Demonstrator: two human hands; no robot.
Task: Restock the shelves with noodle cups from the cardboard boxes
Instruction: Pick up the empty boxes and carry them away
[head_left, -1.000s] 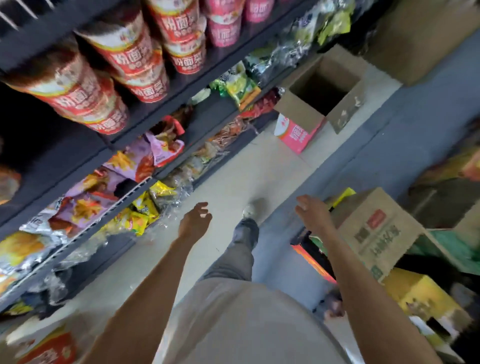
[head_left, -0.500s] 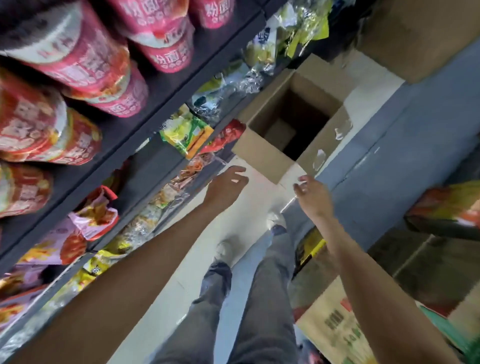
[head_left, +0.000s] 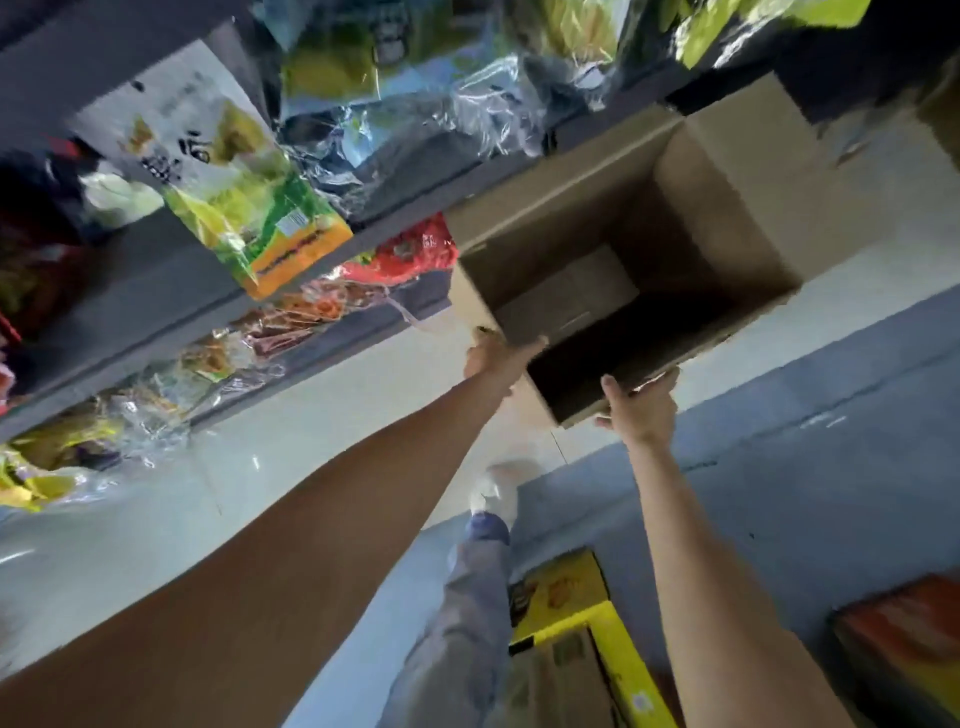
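Hands have closed the gap: left hand (head_left: 501, 357) and right hand (head_left: 641, 405) now reach the cardboard box (head_left: 597, 218) at twelve o'clock, fingers on its near rim, grip unclear. Box looks empty; no noodle cups in sight, so probably clearing it.

**A shop aisle, mid-restock**

You are standing in a grocery shop aisle. Beside you run dark grey metal shelves (head_left: 156, 270) crowded with crinkly plastic snack packets, among them a green-and-yellow printed bag (head_left: 249, 208). An open brown cardboard carton (head_left: 727, 208) sits on the pale tiled floor (head_left: 156, 493), and a yellow printed cardboard box (head_left: 566, 592) lies near your feet.
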